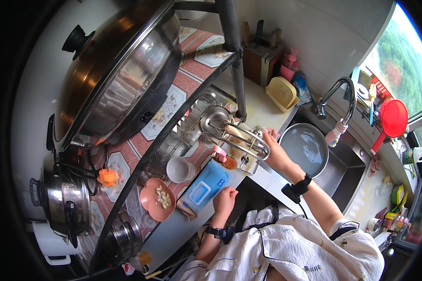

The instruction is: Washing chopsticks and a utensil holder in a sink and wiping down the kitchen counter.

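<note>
My right hand (275, 151) reaches to the far end of a metal wire rack (255, 149) on the counter. Its fingers are closed at a pale, translucent-looking bit beside the rack; what they hold is too small to make out. A steel ladle-like bowl (214, 118) and a light brown item lie in or against the rack. My left hand (225, 199) is curled into a loose fist, seemingly with nothing in it. It is just right of a blue pack of wipes (206, 185). A pink clip-like thing (220, 153) sits near the pack's far end.
A grey basin (305, 149) stands in the steel sink (344, 175) under a curved faucet (344, 84). Left are a white bowl (177, 169) and a pink bowl (158, 200) with peeled garlic cloves. A black shelf post (233, 56) and large steel pot (117, 89) rise close by.
</note>
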Motion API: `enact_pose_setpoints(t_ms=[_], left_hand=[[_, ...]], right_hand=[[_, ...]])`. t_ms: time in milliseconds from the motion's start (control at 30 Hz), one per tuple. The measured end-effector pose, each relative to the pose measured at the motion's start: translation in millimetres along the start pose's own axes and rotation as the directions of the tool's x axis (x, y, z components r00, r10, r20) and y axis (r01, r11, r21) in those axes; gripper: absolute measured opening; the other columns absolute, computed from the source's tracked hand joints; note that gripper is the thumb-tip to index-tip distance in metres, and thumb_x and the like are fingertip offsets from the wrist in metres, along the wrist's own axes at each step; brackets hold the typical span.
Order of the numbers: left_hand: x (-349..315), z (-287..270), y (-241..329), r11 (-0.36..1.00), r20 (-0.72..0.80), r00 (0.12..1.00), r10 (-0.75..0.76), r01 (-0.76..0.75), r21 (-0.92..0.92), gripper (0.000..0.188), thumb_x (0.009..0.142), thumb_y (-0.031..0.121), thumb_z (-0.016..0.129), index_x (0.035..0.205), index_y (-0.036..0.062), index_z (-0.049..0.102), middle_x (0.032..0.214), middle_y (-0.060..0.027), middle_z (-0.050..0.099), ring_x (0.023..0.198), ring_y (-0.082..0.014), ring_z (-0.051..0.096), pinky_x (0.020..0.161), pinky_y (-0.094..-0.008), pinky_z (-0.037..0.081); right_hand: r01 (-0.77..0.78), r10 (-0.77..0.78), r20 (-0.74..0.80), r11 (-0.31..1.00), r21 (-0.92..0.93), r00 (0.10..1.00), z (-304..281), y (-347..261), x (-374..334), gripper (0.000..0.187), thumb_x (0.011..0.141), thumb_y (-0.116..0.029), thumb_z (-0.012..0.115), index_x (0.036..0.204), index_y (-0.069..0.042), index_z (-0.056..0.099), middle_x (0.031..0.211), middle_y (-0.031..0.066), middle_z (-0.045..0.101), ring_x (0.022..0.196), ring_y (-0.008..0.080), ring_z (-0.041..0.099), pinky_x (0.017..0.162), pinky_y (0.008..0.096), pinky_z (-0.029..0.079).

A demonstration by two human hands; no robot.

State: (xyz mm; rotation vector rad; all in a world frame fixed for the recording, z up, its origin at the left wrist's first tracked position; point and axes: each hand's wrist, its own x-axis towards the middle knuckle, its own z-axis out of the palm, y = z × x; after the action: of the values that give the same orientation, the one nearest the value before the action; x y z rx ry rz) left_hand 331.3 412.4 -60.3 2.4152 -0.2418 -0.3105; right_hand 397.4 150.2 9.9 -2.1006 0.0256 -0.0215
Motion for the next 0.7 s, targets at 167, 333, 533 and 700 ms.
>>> enact_pose_setpoints(t_ms=[167, 333, 533, 700], left_hand=[[-2.0, -21.6, -3.0, 0.999, 0.035, 0.999, -0.013, 0.014, -0.036, 0.012, 0.080, 0.018, 0.071, 0.084, 0.0064, 0.067, 0.083, -0.0092, 0.068, 0.076, -0.0270, 0.065, 0.064, -0.0363, 0.049], [-7.9, -37.0, -12.5, 0.999, 0.127, 0.990, 0.053, -0.054, 0.002, 0.014, 0.080, 0.015, 0.071, 0.090, 0.0075, 0.066, 0.082, -0.0082, 0.066, 0.073, -0.0275, 0.065, 0.064, -0.0379, 0.050], [-16.7, -51.1, -11.7, 0.967, 0.160, 0.977, 0.138, -0.098, -0.237, 0.026, 0.085, 0.016, 0.068, 0.110, 0.0082, 0.064, 0.085, -0.0075, 0.066, 0.069, -0.0253, 0.065, 0.062, -0.0350, 0.050], [-21.9, -49.5, -32.2, 0.965, 0.090, 0.976, 0.200, -0.180, -0.192, 0.015, 0.086, 0.020, 0.067, 0.091, 0.0057, 0.065, 0.079, -0.0094, 0.065, 0.068, -0.0272, 0.064, 0.060, -0.0362, 0.049]], right_hand=[[-0.103, 0.101, 0.057, 0.994, 0.031, 0.993, 11.6, -14.1, 2.4, 0.074, 0.075, -0.015, 0.078, 0.136, -0.001, 0.040, 0.127, 0.0146, 0.056, 0.122, 0.0223, 0.051, 0.102, 0.0340, 0.040], [-0.294, 0.315, 0.023, 0.853, 0.431, 0.949, 58.5, 21.1, 3.2, 0.068, 0.076, -0.027, 0.078, 0.133, -0.004, 0.049, 0.130, 0.0167, 0.054, 0.126, 0.0288, 0.045, 0.106, 0.0390, 0.036], [-0.281, 0.294, 0.022, 0.884, 0.375, 0.955, 93.1, 18.6, 11.5, 0.074, 0.078, -0.024, 0.075, 0.139, -0.002, 0.040, 0.137, 0.0166, 0.047, 0.127, 0.0255, 0.044, 0.101, 0.0353, 0.040], [-0.041, 0.094, -0.137, 0.936, 0.350, 0.986, 115.2, 28.1, 16.4, 0.072, 0.076, -0.021, 0.071, 0.136, 0.001, 0.039, 0.136, 0.0219, 0.046, 0.129, 0.0289, 0.043, 0.107, 0.0370, 0.034]])
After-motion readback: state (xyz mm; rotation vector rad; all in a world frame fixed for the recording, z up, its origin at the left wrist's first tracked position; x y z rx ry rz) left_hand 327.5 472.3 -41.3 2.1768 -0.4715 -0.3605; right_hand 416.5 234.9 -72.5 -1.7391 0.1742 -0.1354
